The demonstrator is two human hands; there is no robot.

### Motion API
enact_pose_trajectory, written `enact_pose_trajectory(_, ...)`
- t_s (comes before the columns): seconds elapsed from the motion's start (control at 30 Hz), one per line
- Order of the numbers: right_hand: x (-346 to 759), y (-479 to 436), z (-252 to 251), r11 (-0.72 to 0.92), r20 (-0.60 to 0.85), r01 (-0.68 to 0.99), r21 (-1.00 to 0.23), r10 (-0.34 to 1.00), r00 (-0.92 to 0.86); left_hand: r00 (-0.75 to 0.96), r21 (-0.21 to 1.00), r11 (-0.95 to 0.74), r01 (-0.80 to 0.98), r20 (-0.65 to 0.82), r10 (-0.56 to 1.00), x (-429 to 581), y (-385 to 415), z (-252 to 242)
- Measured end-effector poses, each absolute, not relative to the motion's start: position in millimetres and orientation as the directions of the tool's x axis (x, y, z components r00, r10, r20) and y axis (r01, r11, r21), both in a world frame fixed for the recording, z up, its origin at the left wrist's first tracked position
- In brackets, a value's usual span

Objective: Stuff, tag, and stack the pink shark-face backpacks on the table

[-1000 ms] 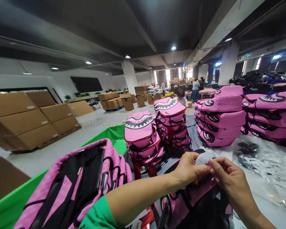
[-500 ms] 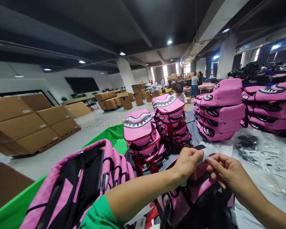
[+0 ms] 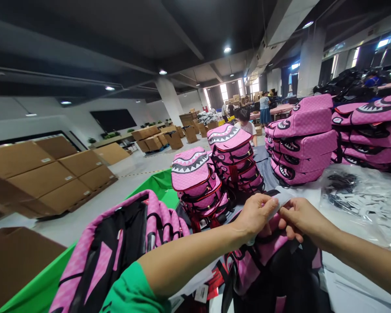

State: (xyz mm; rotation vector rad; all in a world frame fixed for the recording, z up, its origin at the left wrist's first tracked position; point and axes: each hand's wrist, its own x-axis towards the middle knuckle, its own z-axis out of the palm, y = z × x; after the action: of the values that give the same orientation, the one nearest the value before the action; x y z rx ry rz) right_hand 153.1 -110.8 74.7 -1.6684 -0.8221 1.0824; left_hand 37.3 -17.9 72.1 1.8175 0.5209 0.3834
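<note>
My left hand (image 3: 254,216) is closed, with thumb and fingers pinching a thin whitish sheet (image 3: 284,196), plastic or paper, I cannot tell which. Close beside it, the thumb and forefinger of my right hand (image 3: 304,218) pinch the sheet's near edge, the other fingers curled below. Both hands are just above a pink and black backpack (image 3: 247,274) in front of me, its top partly hidden by them. Left of my forearm, several more pink backpacks (image 3: 99,265) lean in a row, black back panel facing me.
Stacked pink backpacks with shark-mouth prints (image 3: 190,169) stand ahead; another stack (image 3: 308,139) is at right. A clear bag of small black and white pieces (image 3: 361,204) lies on the right. Cartons (image 3: 39,174) stand left beyond a green sheet (image 3: 35,278). A person (image 3: 246,124) is behind the stacks.
My right hand has moved slightly left and up, closer to my left hand, its fingers more curled. More of the whitish sheet shows between the hands. The view has shifted slightly.
</note>
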Motion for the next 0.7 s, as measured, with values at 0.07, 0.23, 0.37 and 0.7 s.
enact_pose_trajectory(0.07, 154.9, -110.2, 73.0, -0.335, -0.294, 0.032, -0.942, 0.867, 0.403, 0.833, 0.966, -0.209, 0.155, -0.014, 0.552, 37.3, -17.5, 70.7)
enact_pose_trajectory(0.23, 160.8, -124.2, 61.0, -0.184, -0.233, -0.168, -0.969, 0.907, 0.35, 0.772, 0.986, -0.136, 0.095, 0.013, 0.636, 35.7, -19.4, 68.0)
enact_pose_trajectory(0.37, 154.6, -131.9, 57.3, -0.083, -0.175, -0.454, -0.887, 0.97, 0.166, 0.763, 0.998, 0.023, 0.061, -0.061, 0.644, 36.0, -27.0, 68.5)
enact_pose_trajectory(0.7, 150.1, -166.6, 36.7, -0.044, -0.199, -0.614, -0.788, 0.962, 0.186, 0.887, 0.977, 0.147, 0.153, -0.201, 0.415, 27.8, -11.1, 76.9)
